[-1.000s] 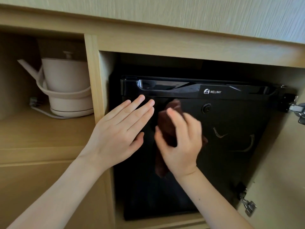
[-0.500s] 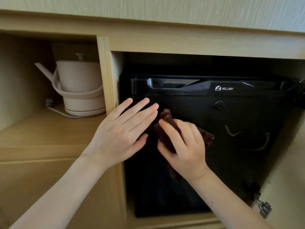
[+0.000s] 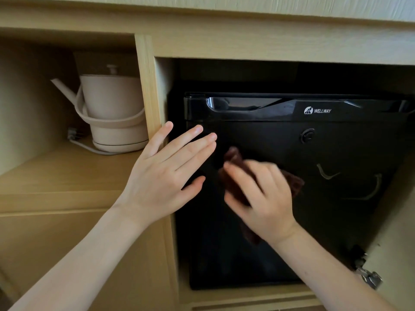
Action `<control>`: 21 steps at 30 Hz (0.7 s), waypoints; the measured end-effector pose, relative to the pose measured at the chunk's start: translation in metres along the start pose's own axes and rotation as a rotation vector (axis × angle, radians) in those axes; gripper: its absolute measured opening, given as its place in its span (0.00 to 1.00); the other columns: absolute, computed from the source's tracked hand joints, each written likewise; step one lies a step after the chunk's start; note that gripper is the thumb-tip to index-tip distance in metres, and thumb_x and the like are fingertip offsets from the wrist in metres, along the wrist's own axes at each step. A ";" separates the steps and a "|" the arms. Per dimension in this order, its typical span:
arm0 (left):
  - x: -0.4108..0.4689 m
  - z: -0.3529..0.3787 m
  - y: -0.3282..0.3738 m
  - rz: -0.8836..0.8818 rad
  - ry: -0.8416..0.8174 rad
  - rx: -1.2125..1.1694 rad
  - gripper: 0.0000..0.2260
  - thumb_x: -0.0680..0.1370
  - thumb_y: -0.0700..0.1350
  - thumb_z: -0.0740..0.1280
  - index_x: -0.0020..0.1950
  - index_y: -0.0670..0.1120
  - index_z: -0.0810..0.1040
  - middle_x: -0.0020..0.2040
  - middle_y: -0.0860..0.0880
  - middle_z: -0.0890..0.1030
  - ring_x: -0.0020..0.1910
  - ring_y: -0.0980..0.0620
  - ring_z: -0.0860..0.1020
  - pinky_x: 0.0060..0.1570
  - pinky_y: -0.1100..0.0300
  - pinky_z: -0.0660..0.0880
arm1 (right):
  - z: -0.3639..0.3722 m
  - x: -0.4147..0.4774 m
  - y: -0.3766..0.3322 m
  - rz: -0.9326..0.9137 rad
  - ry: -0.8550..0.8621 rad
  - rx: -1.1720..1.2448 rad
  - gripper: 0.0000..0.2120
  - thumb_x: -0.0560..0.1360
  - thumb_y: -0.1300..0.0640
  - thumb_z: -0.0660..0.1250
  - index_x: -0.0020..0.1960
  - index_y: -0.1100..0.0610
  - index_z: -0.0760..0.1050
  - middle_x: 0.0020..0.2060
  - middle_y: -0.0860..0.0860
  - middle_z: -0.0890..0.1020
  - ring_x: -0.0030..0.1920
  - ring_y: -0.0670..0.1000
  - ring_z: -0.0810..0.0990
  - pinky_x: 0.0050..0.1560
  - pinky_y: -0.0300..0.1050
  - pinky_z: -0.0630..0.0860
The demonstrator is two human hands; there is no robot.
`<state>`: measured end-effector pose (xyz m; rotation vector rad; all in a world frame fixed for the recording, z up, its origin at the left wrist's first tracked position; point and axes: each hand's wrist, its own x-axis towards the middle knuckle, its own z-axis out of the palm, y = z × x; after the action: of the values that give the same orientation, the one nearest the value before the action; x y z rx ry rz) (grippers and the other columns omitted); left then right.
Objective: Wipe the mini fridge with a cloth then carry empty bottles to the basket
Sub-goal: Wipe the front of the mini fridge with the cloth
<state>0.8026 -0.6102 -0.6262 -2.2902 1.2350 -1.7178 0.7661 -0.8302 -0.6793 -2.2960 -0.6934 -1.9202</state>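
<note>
1. Black glossy plastic: mini fridge (image 3: 314,221), door closed, standing in the right-hand recess of a pale wooden cupboard (image 3: 148,86). A brand strip runs along its top edge, with a round lock (image 3: 307,135) just below. It fills the recess, so only the front can be reached.
2. Dark brown cloth (image 3: 234,157), bunched into a wad and pressed to the upper left-centre of the fridge door. Most of it lies under the right hand. One corner shows to the right of the knuckles and a tail hangs below the wrist.
3. Right hand (image 3: 262,198): fingers curled over the cloth, pinning it against the door. It is blurred, so it is judged to be mid-stroke. The spread grip seems meant to keep the wad broad against the panel.
4. Left hand (image 3: 166,173): wide, fingers straight, holding nothing. The fingertips lie over the door's upper left corner, and the little finger is beside the wooden upright. It is probably a brace for the wiping arm, but firm contact cannot be confirmed.
5. Pale pink kettle (image 3: 112,108) on its base, cord trailing, on the shelf (image 3: 56,176) of the left compartment, well apart from the work.
6. Metal hinge (image 3: 368,277) at lower right, suggesting the cupboard door is swung open for access.
7. Bottles and basket: none in view. The task is judged to be at the wiping stage, with carrying not yet begun.
</note>
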 end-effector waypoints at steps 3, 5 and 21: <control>0.000 -0.002 0.001 -0.004 -0.009 -0.004 0.24 0.78 0.48 0.67 0.73 0.44 0.71 0.74 0.49 0.71 0.75 0.50 0.66 0.77 0.46 0.52 | -0.008 -0.031 -0.001 -0.072 -0.126 -0.016 0.14 0.74 0.59 0.74 0.58 0.60 0.84 0.48 0.58 0.84 0.42 0.57 0.82 0.44 0.52 0.80; 0.000 -0.003 0.001 -0.004 -0.011 0.000 0.24 0.78 0.48 0.67 0.73 0.44 0.71 0.74 0.49 0.71 0.75 0.50 0.66 0.77 0.46 0.52 | -0.013 -0.024 0.003 -0.047 -0.098 -0.009 0.14 0.74 0.59 0.73 0.59 0.60 0.83 0.47 0.59 0.83 0.43 0.58 0.81 0.47 0.50 0.78; -0.006 -0.008 -0.001 -0.028 -0.026 -0.021 0.23 0.77 0.47 0.68 0.72 0.45 0.73 0.73 0.50 0.72 0.74 0.51 0.67 0.77 0.47 0.52 | -0.013 -0.009 0.005 0.019 -0.053 -0.013 0.16 0.75 0.58 0.73 0.61 0.60 0.82 0.50 0.59 0.83 0.46 0.57 0.79 0.49 0.49 0.76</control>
<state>0.7963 -0.6029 -0.6272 -2.3445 1.2290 -1.6862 0.7548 -0.8414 -0.6841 -2.3603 -0.6638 -1.8674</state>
